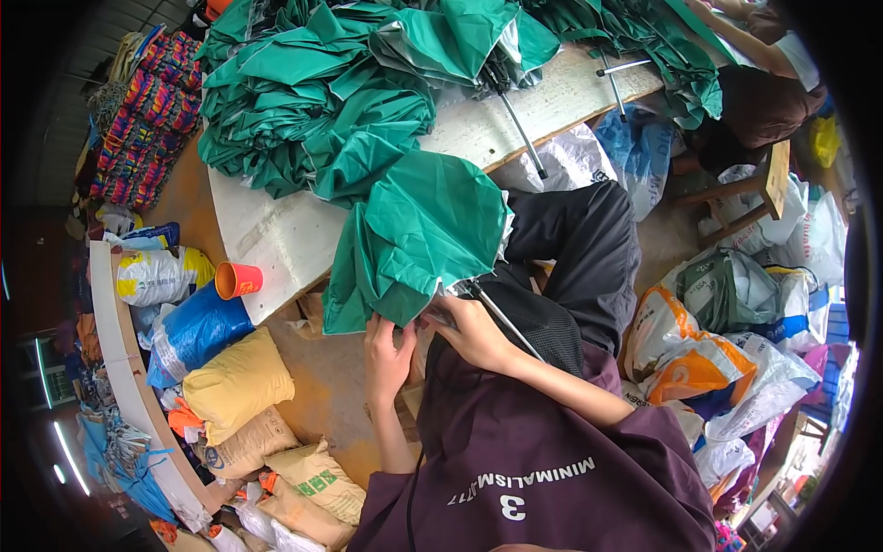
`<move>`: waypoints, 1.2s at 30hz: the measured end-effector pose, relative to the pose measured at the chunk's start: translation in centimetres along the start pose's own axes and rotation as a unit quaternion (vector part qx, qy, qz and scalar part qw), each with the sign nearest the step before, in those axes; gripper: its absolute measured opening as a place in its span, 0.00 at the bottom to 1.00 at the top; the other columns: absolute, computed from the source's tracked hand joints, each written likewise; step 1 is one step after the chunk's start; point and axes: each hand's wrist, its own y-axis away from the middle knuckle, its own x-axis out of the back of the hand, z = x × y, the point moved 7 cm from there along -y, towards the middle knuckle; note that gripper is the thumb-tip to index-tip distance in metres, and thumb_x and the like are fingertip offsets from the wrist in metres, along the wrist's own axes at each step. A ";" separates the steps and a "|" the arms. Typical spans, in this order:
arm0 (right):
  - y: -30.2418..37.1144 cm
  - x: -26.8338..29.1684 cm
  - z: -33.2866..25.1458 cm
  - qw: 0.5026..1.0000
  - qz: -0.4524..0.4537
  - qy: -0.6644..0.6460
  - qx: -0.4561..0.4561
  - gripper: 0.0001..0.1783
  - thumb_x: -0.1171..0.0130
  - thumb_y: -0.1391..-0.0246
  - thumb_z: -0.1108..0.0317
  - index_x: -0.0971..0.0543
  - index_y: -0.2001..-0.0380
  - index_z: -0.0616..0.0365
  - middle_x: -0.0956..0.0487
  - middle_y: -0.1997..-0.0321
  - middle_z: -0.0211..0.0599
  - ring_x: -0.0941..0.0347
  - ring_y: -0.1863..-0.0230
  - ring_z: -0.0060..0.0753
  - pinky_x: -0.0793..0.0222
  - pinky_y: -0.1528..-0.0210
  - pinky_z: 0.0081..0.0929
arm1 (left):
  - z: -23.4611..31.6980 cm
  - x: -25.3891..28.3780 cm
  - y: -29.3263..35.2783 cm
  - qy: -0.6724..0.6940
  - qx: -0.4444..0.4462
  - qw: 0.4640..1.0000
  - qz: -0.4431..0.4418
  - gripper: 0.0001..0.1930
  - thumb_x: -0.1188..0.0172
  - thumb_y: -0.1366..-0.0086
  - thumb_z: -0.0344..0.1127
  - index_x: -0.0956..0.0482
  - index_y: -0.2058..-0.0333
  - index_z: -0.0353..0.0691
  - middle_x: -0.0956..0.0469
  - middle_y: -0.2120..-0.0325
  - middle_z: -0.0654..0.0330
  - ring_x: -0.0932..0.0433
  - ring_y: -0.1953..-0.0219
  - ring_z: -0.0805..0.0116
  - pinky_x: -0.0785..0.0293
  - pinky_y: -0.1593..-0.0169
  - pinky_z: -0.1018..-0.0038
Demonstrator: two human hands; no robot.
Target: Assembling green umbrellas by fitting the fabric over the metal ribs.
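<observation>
A green umbrella [418,230] with a silvery underside lies over my lap and the table's near edge. Its thin metal shaft [506,317] points down toward my waist, passing beside my right forearm. My left hand [388,354] pinches the lower edge of the cloth between thumb and fingers. Close by on the right, my right hand [471,333] is closed on the same edge near the shaft. The fingertips are partly hidden, so any small part between them does not show. More green umbrellas [276,101] are heaped on the white table [262,230] beyond.
An orange cup [239,280] stands at the table's left corner. Stuffed sacks [241,382] line the floor at left; plastic bags [699,350] pile up at right. Another person's arm [750,41] shows at the far right, near a wooden stool [773,184]. Bare umbrella shafts [522,133] jut over the table edge.
</observation>
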 end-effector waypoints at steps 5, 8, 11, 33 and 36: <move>-0.1 0.0 -0.2 1.000 0.001 -0.025 0.007 0.12 0.41 0.45 0.76 0.26 0.58 0.69 0.20 0.63 0.58 0.24 0.58 0.61 0.28 0.59 0.42 | 0.2 0.2 0.2 -0.045 -0.004 0.999 0.030 0.13 0.42 0.39 0.23 0.25 0.55 0.33 0.23 0.60 0.47 0.24 0.58 0.44 0.29 0.55 0.58; -0.1 0.1 -0.1 1.000 0.003 -0.021 0.005 0.12 0.41 0.45 0.76 0.26 0.58 0.69 0.20 0.63 0.58 0.24 0.58 0.61 0.28 0.59 0.42 | 0.3 0.3 0.2 -0.045 -0.012 0.998 0.031 0.13 0.42 0.39 0.23 0.25 0.55 0.33 0.23 0.60 0.47 0.23 0.58 0.44 0.28 0.56 0.58; -0.1 0.1 -0.1 1.000 0.003 -0.021 0.003 0.12 0.41 0.45 0.76 0.26 0.58 0.69 0.20 0.63 0.58 0.24 0.58 0.61 0.28 0.59 0.42 | 0.4 0.4 0.2 -0.040 -0.010 0.999 0.019 0.13 0.42 0.39 0.23 0.25 0.55 0.33 0.23 0.61 0.47 0.22 0.60 0.45 0.28 0.58 0.59; 0.0 0.3 0.0 0.999 -0.027 0.004 -0.017 0.13 0.41 0.44 0.73 0.28 0.58 0.69 0.20 0.64 0.58 0.24 0.58 0.60 0.28 0.58 0.44 | -0.6 0.3 0.1 -0.001 0.014 1.000 -0.005 0.10 0.40 0.39 0.24 0.23 0.58 0.33 0.20 0.66 0.51 0.21 0.66 0.53 0.28 0.61 0.65; 0.4 0.6 -0.8 0.998 -0.045 0.046 0.015 0.16 0.41 0.44 0.71 0.30 0.55 0.68 0.21 0.61 0.57 0.24 0.61 0.60 0.28 0.60 0.42 | -1.1 0.0 0.3 -0.012 0.031 0.999 -0.027 0.10 0.41 0.38 0.23 0.24 0.57 0.33 0.21 0.65 0.50 0.21 0.64 0.52 0.28 0.60 0.64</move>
